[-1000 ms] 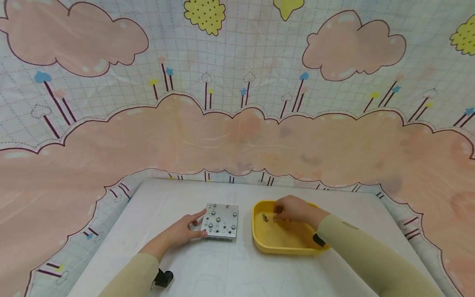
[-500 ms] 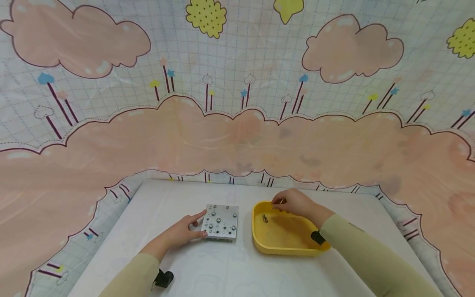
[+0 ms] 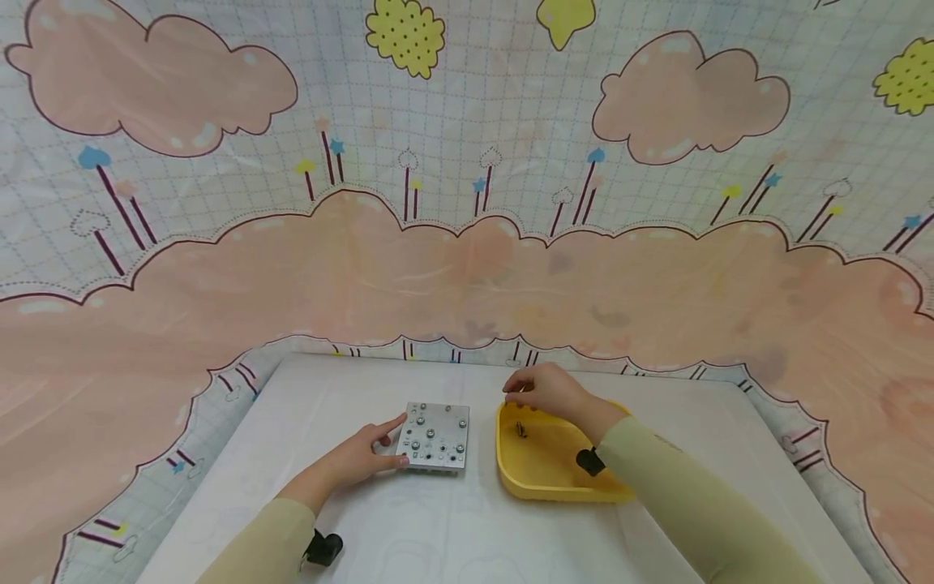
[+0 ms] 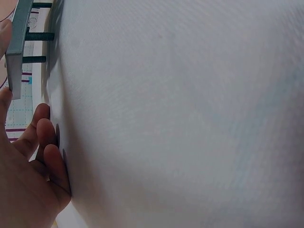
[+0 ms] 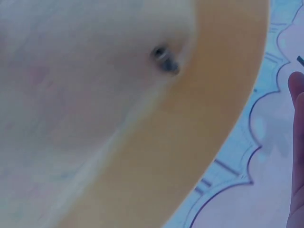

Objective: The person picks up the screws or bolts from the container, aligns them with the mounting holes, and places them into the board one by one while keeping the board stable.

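Plate point(image 3: 442, 423) on the table point(image 3: 409, 527) is being gripped by the left hand point(image 3: 361, 454), several bolts point(image 3: 430, 433) already in, some holes point(image 3: 429, 456) seemingly unfilled; probably another screw point(image 5: 300, 61) is being pinched by the right hand point(image 3: 547, 388) over the tray point(image 3: 554, 493), hardware point(image 3: 521, 430) waiting inside.
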### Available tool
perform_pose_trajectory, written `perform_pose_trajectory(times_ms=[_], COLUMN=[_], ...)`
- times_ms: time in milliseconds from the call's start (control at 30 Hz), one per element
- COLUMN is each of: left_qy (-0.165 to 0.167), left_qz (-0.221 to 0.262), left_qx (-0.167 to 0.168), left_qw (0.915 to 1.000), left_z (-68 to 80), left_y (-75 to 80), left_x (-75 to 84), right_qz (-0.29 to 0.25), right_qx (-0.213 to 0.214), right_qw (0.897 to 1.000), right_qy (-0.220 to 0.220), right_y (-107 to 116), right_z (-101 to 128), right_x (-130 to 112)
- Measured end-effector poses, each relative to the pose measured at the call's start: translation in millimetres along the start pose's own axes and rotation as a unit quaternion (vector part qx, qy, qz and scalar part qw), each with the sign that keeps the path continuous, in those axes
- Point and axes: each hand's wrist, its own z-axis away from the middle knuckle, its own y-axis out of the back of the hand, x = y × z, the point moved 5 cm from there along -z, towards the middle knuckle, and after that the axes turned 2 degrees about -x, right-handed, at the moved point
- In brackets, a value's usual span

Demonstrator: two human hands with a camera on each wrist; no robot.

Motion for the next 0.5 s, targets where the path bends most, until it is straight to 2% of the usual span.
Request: perform_pose_trajectory(times_ms=[200, 500], left_qy=[0.004, 0.012], left_qz=[-0.002, 0.009], left_qx=[0.001, -0.002], left_qw=[1.0, 0.9999], left_z=[-2.2, -2.8], left_y=[-0.7, -1.5], left_x=[-3.2, -3.1], right_qz=[-0.027, -0.053], right_qx=[0.001, -0.018], right_qw=[0.999, 0.998], right_qy=[0.018, 0.022], right_y=[-11, -34], right_z=[-18, -44], right_x=[-24, -59])
